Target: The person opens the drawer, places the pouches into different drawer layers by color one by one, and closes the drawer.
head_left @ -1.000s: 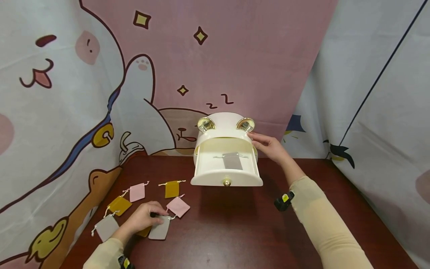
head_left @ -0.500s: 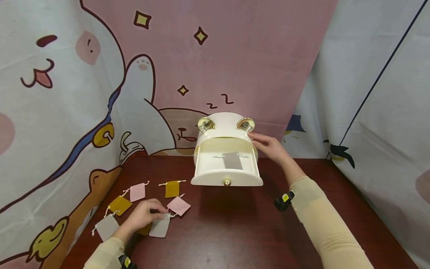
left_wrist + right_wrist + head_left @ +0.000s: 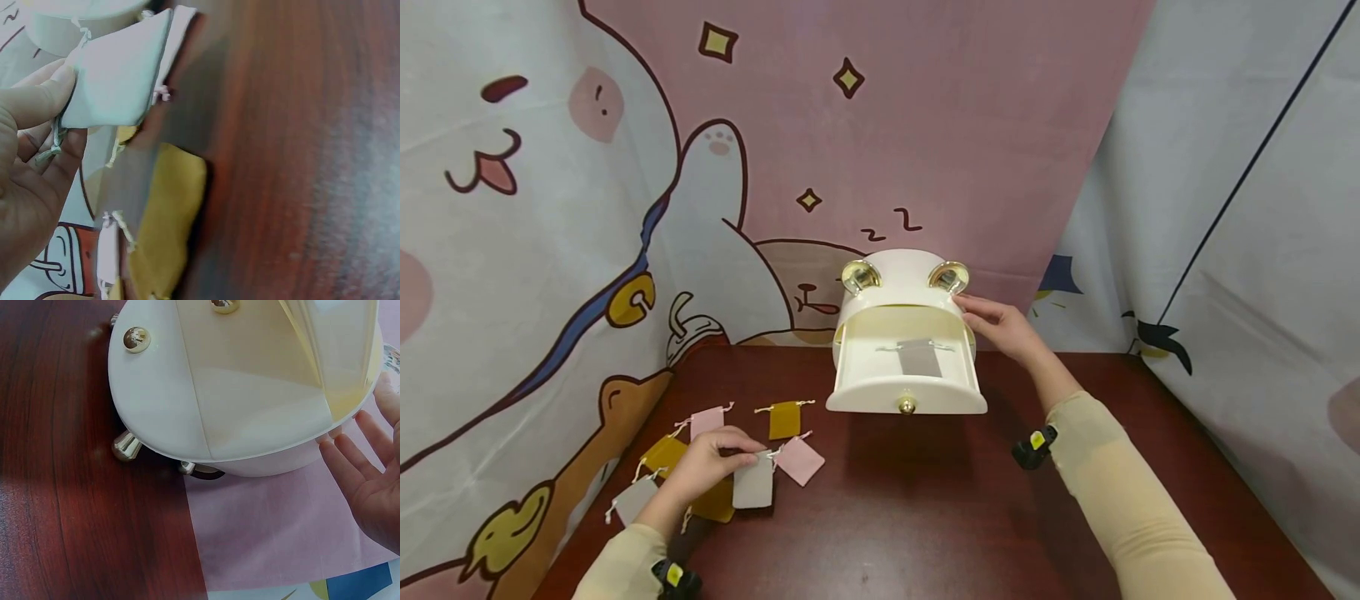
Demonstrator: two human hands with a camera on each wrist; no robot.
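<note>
My left hand [image 3: 707, 467] pinches a light grey drawstring pouch [image 3: 753, 483] near its corded top, between thumb and fingers. In the left wrist view the pouch [image 3: 119, 72] is held up over the table, its cords hanging at the thumb side. My right hand [image 3: 1006, 329] touches the right side of a white cabinet [image 3: 902, 279] with gold trim, fingers fairly straight along its edge in the right wrist view. The cabinet's upper drawer [image 3: 865, 398], with a round gold knob, is pulled out. Inside it lies another grey pouch [image 3: 920, 358].
Around the left hand lie a mustard pouch [image 3: 713, 502], a pink pouch [image 3: 800, 460] and another grey pouch [image 3: 635, 500]. More mustard and pink ones lie farther back. The cabinet stands on gold feet [image 3: 127, 447] at the table's back edge, before a printed cloth.
The left hand has lifted the grey pouch by its top and drawn it slightly back and left, uncovering more of the mustard pouch beneath. The right hand and drawer stay put.
</note>
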